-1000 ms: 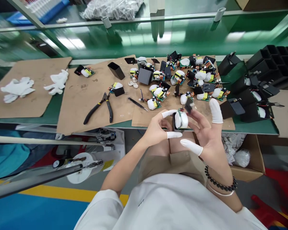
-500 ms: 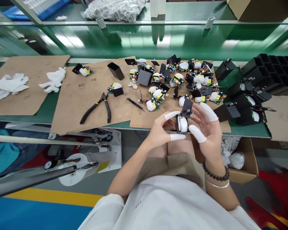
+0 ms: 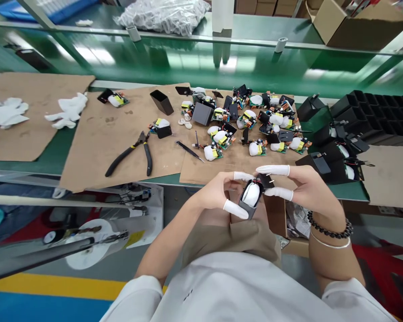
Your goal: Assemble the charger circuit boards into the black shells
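In front of my lap, my left hand (image 3: 218,192) grips a black charger case (image 3: 247,210) between thumb and fingers in white finger cots. White padding fills the case's open end. A black cover with metal plug pins (image 3: 266,181) hangs at that end on wires. My right hand (image 3: 302,185), also in finger cots, pinches this cover between thumb and fingers. Just beyond my hands, circuit boards (image 3: 257,147) with white and yellow parts lie on the cardboard (image 3: 201,172). Tweezers (image 3: 190,151) and black-handled pliers (image 3: 134,154) lie to the left.
Stacked empty black cases (image 3: 383,116) stand at the right, with several part-filled cases (image 3: 336,156) beside them. White gloves (image 3: 67,111) lie at the left. A cardboard box (image 3: 297,246) sits below the bench edge. A raised shelf edge (image 3: 188,38) runs along the back.
My right hand has turned and closed on the plug cover, which has tipped over to the right. The case has tilted in my left hand. The view has shifted slightly.
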`<state>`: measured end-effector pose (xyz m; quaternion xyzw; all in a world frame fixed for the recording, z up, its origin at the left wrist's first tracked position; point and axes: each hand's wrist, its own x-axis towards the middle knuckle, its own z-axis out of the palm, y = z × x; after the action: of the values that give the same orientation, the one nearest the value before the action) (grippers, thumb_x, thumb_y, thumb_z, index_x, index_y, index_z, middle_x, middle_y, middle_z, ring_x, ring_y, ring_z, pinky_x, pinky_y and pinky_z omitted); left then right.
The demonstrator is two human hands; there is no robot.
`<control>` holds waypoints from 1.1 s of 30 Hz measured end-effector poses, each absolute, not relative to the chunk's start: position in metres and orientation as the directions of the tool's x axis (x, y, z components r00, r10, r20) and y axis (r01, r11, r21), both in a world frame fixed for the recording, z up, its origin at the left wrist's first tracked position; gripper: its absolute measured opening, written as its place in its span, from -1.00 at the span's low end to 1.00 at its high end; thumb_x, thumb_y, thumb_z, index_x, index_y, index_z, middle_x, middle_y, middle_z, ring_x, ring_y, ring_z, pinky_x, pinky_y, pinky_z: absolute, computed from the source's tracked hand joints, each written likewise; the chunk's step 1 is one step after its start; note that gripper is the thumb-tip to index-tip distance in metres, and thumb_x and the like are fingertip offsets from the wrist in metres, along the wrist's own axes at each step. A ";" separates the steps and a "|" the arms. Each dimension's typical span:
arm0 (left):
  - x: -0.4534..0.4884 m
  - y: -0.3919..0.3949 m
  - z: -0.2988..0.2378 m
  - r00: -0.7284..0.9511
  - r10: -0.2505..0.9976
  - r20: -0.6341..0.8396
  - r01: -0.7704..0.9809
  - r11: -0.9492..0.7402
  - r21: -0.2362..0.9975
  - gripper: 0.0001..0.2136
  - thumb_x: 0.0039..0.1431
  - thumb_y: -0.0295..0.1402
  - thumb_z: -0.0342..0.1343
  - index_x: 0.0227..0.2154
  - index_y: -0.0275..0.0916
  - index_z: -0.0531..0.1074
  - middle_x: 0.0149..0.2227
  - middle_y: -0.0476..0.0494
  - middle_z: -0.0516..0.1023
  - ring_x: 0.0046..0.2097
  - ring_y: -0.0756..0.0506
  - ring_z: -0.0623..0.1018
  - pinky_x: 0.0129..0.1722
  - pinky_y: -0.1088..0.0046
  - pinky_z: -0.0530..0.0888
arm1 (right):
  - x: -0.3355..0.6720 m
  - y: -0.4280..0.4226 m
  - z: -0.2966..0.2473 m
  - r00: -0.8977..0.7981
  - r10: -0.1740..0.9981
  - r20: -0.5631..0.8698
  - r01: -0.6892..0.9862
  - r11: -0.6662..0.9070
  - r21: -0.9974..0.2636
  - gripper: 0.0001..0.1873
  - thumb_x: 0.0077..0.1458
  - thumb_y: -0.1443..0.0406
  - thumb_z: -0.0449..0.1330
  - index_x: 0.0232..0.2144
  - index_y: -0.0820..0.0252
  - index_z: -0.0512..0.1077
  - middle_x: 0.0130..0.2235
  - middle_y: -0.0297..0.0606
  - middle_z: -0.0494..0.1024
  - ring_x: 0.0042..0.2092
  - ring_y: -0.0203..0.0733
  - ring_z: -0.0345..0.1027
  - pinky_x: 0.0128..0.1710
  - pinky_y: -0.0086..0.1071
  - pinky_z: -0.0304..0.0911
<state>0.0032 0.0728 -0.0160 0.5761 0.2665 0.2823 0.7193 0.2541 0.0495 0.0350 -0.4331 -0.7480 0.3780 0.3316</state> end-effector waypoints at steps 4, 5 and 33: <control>0.015 0.059 -0.016 0.452 0.889 0.064 0.108 -0.126 0.986 -0.40 -0.14 -0.42 0.47 0.07 -0.22 0.56 -0.09 -0.14 0.60 -0.31 -0.02 0.56 -0.20 0.38 0.59 | 0.245 0.038 0.028 -0.162 0.985 0.066 0.353 0.120 -0.928 -0.62 0.04 0.20 0.48 -0.05 0.06 0.69 -0.09 -0.24 0.76 -0.12 0.03 0.71 -0.09 -0.22 0.64; 0.021 0.055 -0.018 0.371 0.919 0.136 0.158 -0.207 0.966 -0.43 -0.07 -0.45 0.42 0.09 -0.21 0.54 -0.10 -0.13 0.58 -0.34 0.01 0.53 -0.22 0.41 0.58 | 0.240 0.034 0.026 -0.086 0.995 0.050 0.361 0.078 -0.929 -0.64 0.06 0.19 0.46 -0.06 0.07 0.69 -0.10 -0.23 0.76 -0.13 0.04 0.71 -0.12 -0.21 0.65; -0.013 0.021 -0.052 0.021 0.905 0.424 0.578 -0.357 0.734 -0.46 0.25 -0.36 0.28 0.28 -0.11 0.34 0.14 -0.23 0.44 0.20 -0.20 0.51 0.25 0.17 0.48 | 0.204 0.003 -0.023 0.107 0.659 0.745 0.835 0.347 -0.427 -0.67 0.15 0.31 0.36 -0.02 0.01 0.64 -0.15 -0.19 0.76 -0.22 -0.01 0.71 -0.23 -0.22 0.67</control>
<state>-0.0127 0.0206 -0.0520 0.6909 0.5368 0.4486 0.1824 0.2040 0.0032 -0.0232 -0.5642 -0.6621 -0.0909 0.4849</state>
